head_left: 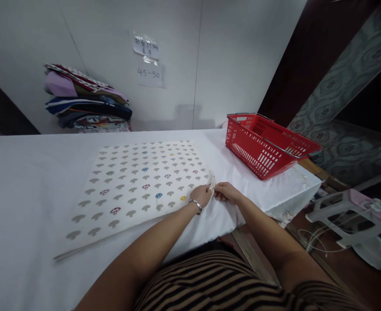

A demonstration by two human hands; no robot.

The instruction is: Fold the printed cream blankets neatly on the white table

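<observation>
A folded white cloth with a mushroom print (138,185) lies flat on the white-covered table (31,181). My left hand (201,194), with a silver bracelet on the wrist, pinches the cloth's right corner. My right hand (225,192) meets it from the right and pinches the same corner, whose small lifted edge (212,185) shows between the two hands. Both hands are closed on the fabric.
A red plastic basket (264,144) stands on the table's right end. A pile of folded clothes (86,101) rests against the white wall at the back left, beside taped paper notes (148,60). A white stool (349,216) and cables lie on the floor at right.
</observation>
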